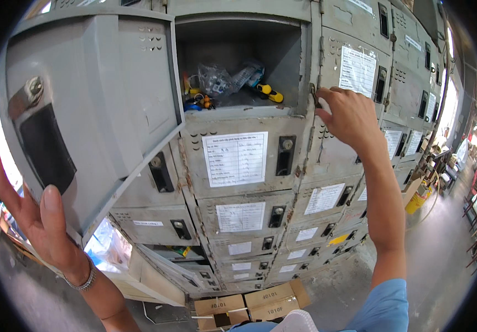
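Note:
A grey metal locker door (97, 72) hangs swung out at the upper left. My left hand (53, 227) grips its outer edge, thumb on the inner face and fingers behind. Beside it is the opened locker compartment (238, 41). Inside lie a crumpled clear plastic bag (215, 80), a yellow-and-black handled tool (270, 93) and small key-like items (200, 102) with orange and blue parts. My right hand (346, 113) is closed at the compartment's right edge, by a small metal piece (313, 95). What its fingertips hold is hidden.
More locker doors (241, 127) with black handles and paper sheets surround the compartment. Below, flattened or open cardboard boxes (274, 299) lie on the floor. A lower locker (180, 252) stands partly open. At the right, a yellow container (415, 202) stands by the aisle.

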### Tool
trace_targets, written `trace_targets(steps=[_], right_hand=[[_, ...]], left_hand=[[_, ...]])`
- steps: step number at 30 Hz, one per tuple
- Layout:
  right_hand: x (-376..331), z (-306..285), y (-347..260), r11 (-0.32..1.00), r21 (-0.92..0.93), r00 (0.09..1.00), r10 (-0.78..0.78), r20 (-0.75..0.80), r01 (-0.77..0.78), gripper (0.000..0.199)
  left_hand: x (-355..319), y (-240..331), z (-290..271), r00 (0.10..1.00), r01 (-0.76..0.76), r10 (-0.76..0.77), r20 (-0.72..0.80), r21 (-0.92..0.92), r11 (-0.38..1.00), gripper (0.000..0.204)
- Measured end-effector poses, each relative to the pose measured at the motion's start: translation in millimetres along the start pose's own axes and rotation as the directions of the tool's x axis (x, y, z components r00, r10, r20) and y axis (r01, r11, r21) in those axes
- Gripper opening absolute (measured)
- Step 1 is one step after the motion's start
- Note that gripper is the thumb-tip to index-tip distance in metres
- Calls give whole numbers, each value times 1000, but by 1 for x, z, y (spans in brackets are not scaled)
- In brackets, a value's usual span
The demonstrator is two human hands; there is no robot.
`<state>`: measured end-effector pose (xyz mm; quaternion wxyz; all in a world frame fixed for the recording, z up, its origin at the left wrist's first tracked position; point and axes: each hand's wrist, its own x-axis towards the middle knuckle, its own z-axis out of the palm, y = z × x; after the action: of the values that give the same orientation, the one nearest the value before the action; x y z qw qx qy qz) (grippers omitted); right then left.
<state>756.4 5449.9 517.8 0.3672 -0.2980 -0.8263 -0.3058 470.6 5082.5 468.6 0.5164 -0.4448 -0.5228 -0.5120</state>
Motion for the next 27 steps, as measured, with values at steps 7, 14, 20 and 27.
trace_targets(steps=[7, 14, 20, 27], right_hand=[[149, 63, -115, 680, 650, 898, -440, -7, 338, 21], [304, 216, -196, 744, 487, 737, -624, 261, 458, 30], [436, 426, -68, 692, 653, 544, -691, 475, 309, 47], [310, 341, -218, 781, 564, 888, -427, 169, 269, 38]], left_hand=[[12, -59, -42, 973, -214, 230, 7, 394, 894, 92], [-7, -61, -46, 999, -14, 34, -41, 422, 907, 93], [-38, -76, -43, 964, 178, -127, -233, 215, 960, 92], [-24, -47, -52, 984, 166, -113, -139, 464, 870, 93]])
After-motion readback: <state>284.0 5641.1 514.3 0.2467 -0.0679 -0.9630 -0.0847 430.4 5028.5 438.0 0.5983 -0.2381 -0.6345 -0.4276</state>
